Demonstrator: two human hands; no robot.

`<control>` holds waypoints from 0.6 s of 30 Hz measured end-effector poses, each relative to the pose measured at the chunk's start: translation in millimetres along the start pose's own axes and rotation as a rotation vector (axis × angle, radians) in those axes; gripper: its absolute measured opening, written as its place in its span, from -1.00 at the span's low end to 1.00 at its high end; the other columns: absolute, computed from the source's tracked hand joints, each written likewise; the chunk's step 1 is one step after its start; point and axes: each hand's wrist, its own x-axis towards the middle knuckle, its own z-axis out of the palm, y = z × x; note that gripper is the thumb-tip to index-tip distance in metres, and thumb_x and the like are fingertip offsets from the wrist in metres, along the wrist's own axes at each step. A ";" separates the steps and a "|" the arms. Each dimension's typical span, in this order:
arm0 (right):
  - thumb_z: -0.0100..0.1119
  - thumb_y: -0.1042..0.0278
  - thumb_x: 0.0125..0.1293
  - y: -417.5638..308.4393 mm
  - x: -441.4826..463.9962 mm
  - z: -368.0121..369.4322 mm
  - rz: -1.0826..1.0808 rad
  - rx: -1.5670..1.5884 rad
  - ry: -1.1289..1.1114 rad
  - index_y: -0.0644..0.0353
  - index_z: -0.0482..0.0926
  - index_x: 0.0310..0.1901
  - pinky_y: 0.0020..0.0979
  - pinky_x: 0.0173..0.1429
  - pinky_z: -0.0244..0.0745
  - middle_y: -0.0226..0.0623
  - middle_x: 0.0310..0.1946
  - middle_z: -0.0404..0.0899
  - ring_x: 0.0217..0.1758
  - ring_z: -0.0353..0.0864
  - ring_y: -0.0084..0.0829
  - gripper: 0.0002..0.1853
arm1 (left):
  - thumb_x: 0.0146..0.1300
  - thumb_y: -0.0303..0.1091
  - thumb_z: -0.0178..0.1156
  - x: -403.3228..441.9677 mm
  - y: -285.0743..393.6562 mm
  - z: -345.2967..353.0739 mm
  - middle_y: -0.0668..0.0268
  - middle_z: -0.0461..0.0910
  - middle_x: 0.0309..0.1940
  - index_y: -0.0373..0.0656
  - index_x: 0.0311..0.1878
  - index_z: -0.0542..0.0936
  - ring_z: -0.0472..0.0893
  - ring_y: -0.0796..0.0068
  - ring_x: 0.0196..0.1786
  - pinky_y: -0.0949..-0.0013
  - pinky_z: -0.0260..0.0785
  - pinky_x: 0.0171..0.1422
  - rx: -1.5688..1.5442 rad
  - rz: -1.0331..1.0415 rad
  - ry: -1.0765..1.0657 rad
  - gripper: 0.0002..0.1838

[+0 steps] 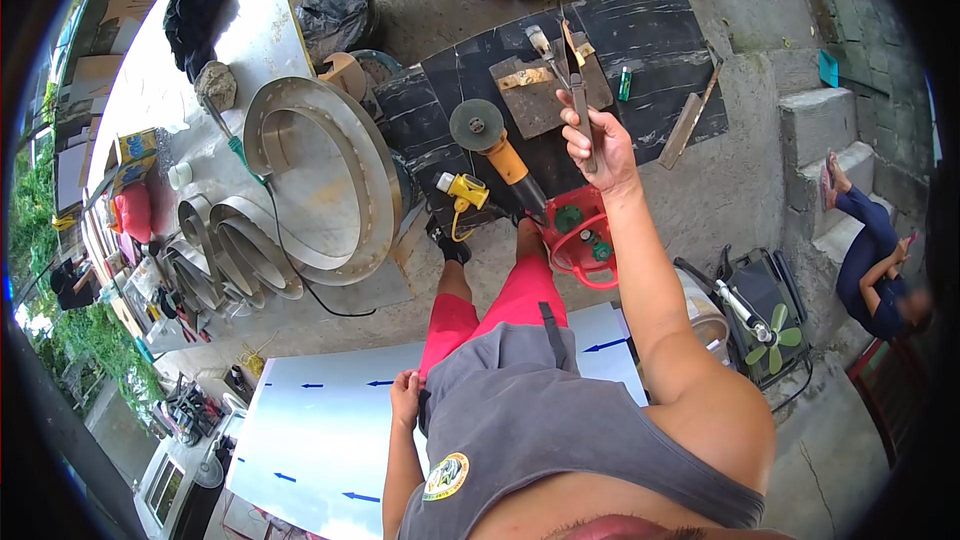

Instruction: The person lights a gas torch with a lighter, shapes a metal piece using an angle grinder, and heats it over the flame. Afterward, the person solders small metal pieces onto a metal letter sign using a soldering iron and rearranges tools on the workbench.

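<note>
- Gripping a long, dark grey metal hand tool [579, 105] in the raised right hand [613, 152], with thumb and fingers closed around its near end; leaving the exact type undetermined.
- Pointing the tool away from the body, overlapping in view a dark, flat board with pale wooden strips [520, 115]; being unable to confirm contact.
- Resting the left hand [405, 398] low beside the waist, with fingers partly curled; being unable to tell of any hold on clothing.
- Noting beyond the right hand a pale, flat-headed brush-like tool [540, 40], and to its far right a small green-and-white tube [625, 83].
- Recording left of the right hand an orange-and-black angle grinder with a dark round disc [510, 162], and farther left a bright yellow plastic device [463, 190].
- Judging the step as handling the tool, probably checking or readying it.
- Calling next, in judgement, for a firm one-handed grip, clear sight of the tip and clearance from the grinder disc.
</note>
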 end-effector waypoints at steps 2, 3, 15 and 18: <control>-0.07 0.36 0.54 0.8 -6.2 8.1 0.130 0.342 -0.240 0.51 0.15 0.50 -0.43 -0.37 0.60 -0.18 -0.24 0.44 -0.44 0.51 -0.42 -0.40 | 0.59 -0.29 0.14 1.5 2.5 1.8 0.32 0.71 -0.20 -0.30 0.13 0.61 0.60 0.59 -0.20 0.47 0.47 -0.01 0.006 -0.001 -0.007 -0.73; -0.07 0.40 0.51 1.8 -9.6 14.7 0.125 0.364 -0.226 0.55 0.08 0.51 -0.45 -0.50 0.55 -0.15 -0.30 0.38 -0.49 0.52 -0.40 -0.36 | 0.59 -0.29 0.15 2.1 0.9 1.6 0.34 0.71 -0.20 -0.29 0.13 0.62 0.60 0.60 -0.20 0.47 0.46 -0.02 0.003 0.003 -0.002 -0.73; -0.02 0.38 0.47 -0.3 -21.1 27.4 0.176 0.425 -0.379 0.64 0.10 0.47 -0.51 -0.68 0.54 -0.08 -0.32 0.42 -0.63 0.51 -0.41 -0.33 | 0.60 -0.30 0.14 3.8 -9.7 4.2 0.29 0.72 -0.22 -0.32 0.07 0.60 0.60 0.61 -0.22 0.51 0.47 -0.05 -0.004 0.057 0.011 -0.75; -0.02 0.39 0.46 -1.8 -22.5 28.8 0.172 0.430 -0.399 0.65 0.10 0.47 -0.50 -0.67 0.55 -0.08 -0.32 0.42 -0.63 0.51 -0.40 -0.33 | 0.60 -0.29 0.15 6.3 -13.5 4.3 0.30 0.71 -0.22 -0.32 0.06 0.60 0.60 0.62 -0.22 0.51 0.47 -0.05 -0.012 0.047 0.013 -0.75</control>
